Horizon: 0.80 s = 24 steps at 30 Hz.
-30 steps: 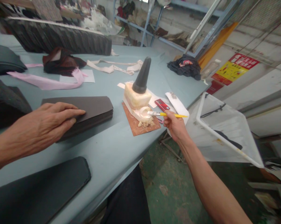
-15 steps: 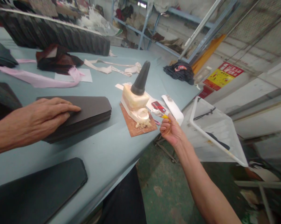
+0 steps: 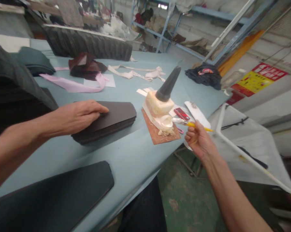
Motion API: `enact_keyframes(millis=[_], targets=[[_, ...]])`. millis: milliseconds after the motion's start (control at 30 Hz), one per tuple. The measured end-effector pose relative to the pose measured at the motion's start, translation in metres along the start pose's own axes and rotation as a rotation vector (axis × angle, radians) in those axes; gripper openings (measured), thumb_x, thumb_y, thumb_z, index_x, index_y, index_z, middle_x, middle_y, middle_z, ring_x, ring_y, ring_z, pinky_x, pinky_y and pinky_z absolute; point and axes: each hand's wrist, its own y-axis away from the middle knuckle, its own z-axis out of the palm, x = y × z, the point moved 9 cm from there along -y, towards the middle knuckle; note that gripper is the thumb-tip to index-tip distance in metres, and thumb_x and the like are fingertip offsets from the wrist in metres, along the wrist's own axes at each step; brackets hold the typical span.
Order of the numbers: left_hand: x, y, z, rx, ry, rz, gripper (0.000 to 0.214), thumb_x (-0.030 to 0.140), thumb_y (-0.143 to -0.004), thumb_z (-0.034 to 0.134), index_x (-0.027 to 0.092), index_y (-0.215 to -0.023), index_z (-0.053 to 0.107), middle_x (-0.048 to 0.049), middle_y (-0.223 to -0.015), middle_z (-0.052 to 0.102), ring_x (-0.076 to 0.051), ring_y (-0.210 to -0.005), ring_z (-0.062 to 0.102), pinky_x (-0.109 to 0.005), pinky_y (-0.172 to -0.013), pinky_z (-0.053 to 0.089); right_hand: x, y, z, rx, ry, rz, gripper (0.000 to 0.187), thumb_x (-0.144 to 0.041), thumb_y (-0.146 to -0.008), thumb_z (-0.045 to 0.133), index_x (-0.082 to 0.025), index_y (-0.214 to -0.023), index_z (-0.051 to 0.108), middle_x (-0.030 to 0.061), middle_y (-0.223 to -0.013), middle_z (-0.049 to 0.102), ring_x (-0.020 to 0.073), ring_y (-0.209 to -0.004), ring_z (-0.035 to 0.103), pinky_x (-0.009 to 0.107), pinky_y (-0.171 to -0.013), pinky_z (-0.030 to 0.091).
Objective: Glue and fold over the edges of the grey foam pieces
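My left hand lies with its fingers stretched out on top of a stack of dark brown, board-like pieces. My right hand pinches the yellow handle of a brush. The brush's whitish, coated end is at the rim of the round mouth of a cream glue pot; whether it touches the rim I cannot tell. A black cone stands tilted on top of the pot. Crumbly dried residue lies below the mouth, on a brown square sheet under the pot.
Another dark stack lies at the table's near edge. A red box and a white curved piece lie beyond the brush. Pink cloth and a row of dark pieces are farther back. A white bin stands at right.
The view has swung left, so everything sits farther right in the picture. More of the brush handle now shows beyond my right hand. My left hand stays on the brown stack.
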Motion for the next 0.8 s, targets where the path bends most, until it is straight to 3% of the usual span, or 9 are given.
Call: enact_keyframes(millis=[200,467,567,733,800], targets=[[-0.031,-0.014,0.011,-0.019,-0.023,-0.005,0.06,0.049,-0.098,0.029,0.028,-0.14,0.067,-0.0022,-0.146,0.068,-0.03,-0.139,0.061,-0.051,-0.132,0.039,-0.015,-0.007,-0.008,0.015,0.166,-0.24,0.062,-0.061,-0.053,0.101,-0.02,-0.087,0.07,-0.01,-0.058,0.061,0.0024,-0.045,0.05,0.012,-0.044,0.043],[-0.038,-0.013,0.018,0.114,-0.115,0.083,0.061,0.05,-0.1,0.027,0.026,-0.137,0.069,-0.0037,-0.135,0.071,-0.028,-0.123,0.066,-0.046,-0.127,0.041,-0.037,-0.002,0.009,-0.099,0.362,-0.454,0.043,-0.059,-0.075,0.089,-0.02,-0.083,0.072,-0.0058,-0.062,0.063,0.0062,-0.052,0.053,0.02,-0.05,0.044],[-0.038,-0.012,0.018,0.136,-0.136,0.081,0.061,0.051,-0.1,0.027,0.029,-0.139,0.068,-0.0027,-0.134,0.071,-0.028,-0.123,0.066,-0.044,-0.123,0.043,-0.045,0.0,0.015,-0.158,0.455,-0.501,0.036,-0.052,-0.076,0.088,-0.02,-0.083,0.074,-0.0046,-0.061,0.063,0.0081,-0.052,0.053,0.023,-0.051,0.044],[-0.032,-0.012,0.021,0.055,-0.202,0.062,0.065,0.047,-0.097,0.025,0.025,-0.141,0.068,-0.0077,-0.138,0.07,-0.031,-0.125,0.067,-0.049,-0.12,0.046,-0.066,0.003,0.014,-0.17,0.524,-0.578,0.029,-0.046,-0.077,0.089,-0.02,-0.08,0.075,-0.004,-0.062,0.063,0.0086,-0.055,0.053,0.023,-0.054,0.045],[-0.032,-0.012,0.019,0.076,-0.196,0.062,0.066,0.047,-0.097,0.024,0.025,-0.139,0.069,-0.009,-0.136,0.07,-0.031,-0.123,0.067,-0.052,-0.12,0.046,-0.075,0.004,0.014,-0.16,0.513,-0.603,0.031,-0.048,-0.077,0.088,-0.02,-0.079,0.074,-0.0039,-0.061,0.063,0.0085,-0.055,0.053,0.024,-0.054,0.045]])
